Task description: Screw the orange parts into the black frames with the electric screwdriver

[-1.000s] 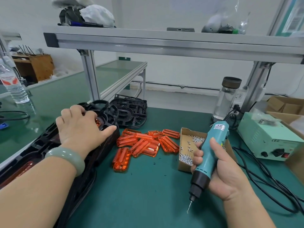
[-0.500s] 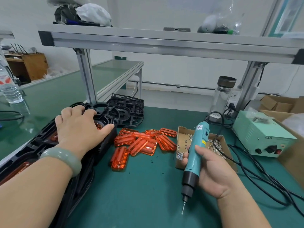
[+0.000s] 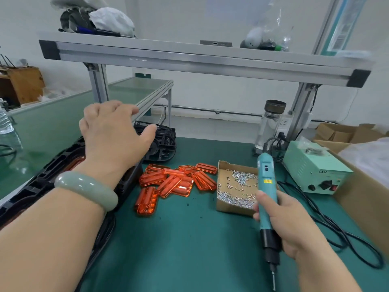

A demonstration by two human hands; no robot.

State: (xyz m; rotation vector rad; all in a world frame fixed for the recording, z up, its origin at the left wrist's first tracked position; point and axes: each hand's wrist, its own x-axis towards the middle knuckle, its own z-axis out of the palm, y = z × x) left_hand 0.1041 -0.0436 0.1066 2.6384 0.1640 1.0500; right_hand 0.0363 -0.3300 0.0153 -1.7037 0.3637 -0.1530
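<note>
A pile of orange parts (image 3: 176,182) lies on the green mat in the middle. Black frames (image 3: 52,171) are stacked at the left, some with orange parts fitted; another black frame (image 3: 163,142) lies behind the pile. My left hand (image 3: 113,133) hovers above the left stack and the rear frame, fingers loosely spread, holding nothing. My right hand (image 3: 288,224) grips the teal electric screwdriver (image 3: 266,199), bit pointing down near the front edge. A cardboard tray of small silver screws (image 3: 235,192) sits just left of the screwdriver.
A pale green power supply (image 3: 315,171) with black cables (image 3: 336,228) sits at the right, cardboard boxes (image 3: 345,133) beyond it. A glass jar (image 3: 270,125) stands by the aluminium shelf post (image 3: 301,114). The shelf beam (image 3: 189,57) crosses overhead. A water bottle (image 3: 6,127) stands far left.
My left hand has lifted off the black frame stack and moved up and right. The right hand with the screwdriver has shifted slightly left and stands more upright.
</note>
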